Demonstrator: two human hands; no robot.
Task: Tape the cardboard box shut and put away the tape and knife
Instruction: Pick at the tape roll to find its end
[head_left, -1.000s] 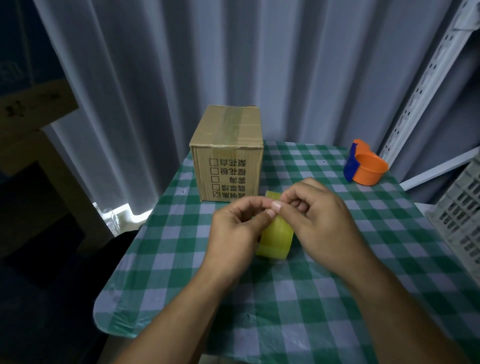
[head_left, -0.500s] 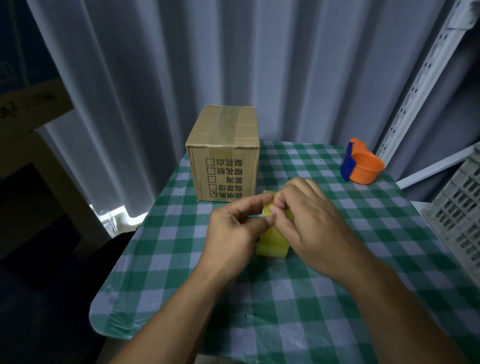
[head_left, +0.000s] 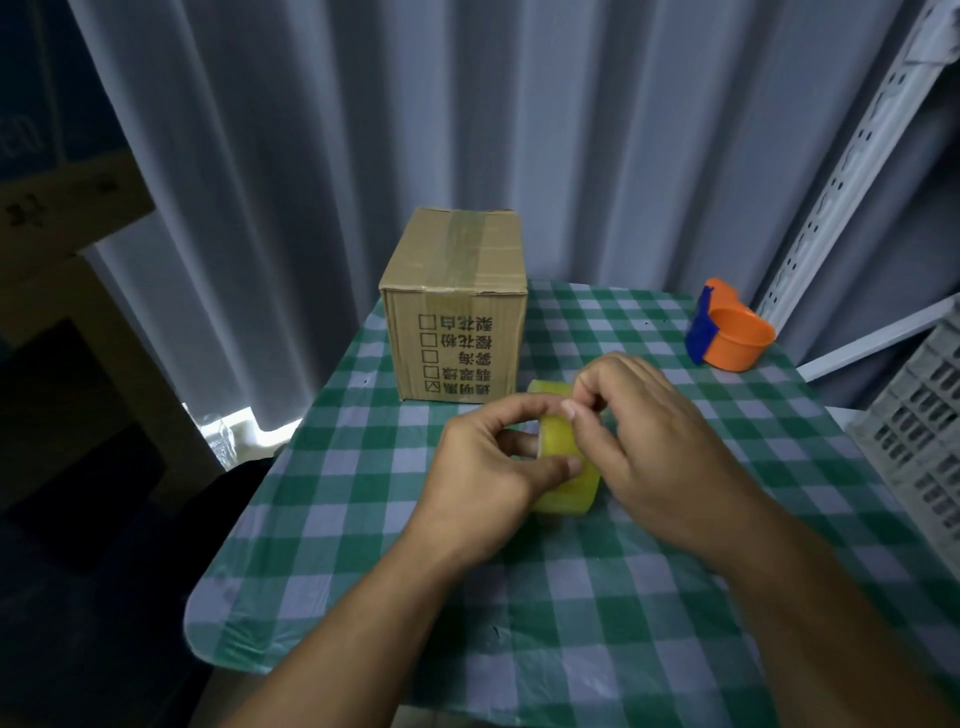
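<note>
Right now the left hand holds the yellow tape roll just above the surface, which has a green and white checked cloth on it. The fingers of that hand curl round the roll, with the thumb pressed on its shiny outer side and the first finger bent over the top. The right hand is touching the same roll from the 3 o'clock side. Its thumb and first finger are pinched together at the top edge of the roll, and its other fingers are curled in. You cannot tell if a loose end of tape is between them, as it is too small to see.

The cardboard box stands on the surface at about 11 o'clock from the roll, near it but not touching. Its top flaps are down, and a strip of tape runs along the middle of the top and a little way down the front. The front has small squares and printed signs, upside down.

At about 2 o'clock from the roll, well apart from it, sits an orange round holder with a blue piece on its left side. A grey crate with holes is at 3 o'clock, by the edge of the surface. Pale curtains hang behind it all, and a white rail with slots leans up at 1 o'clock.
</note>
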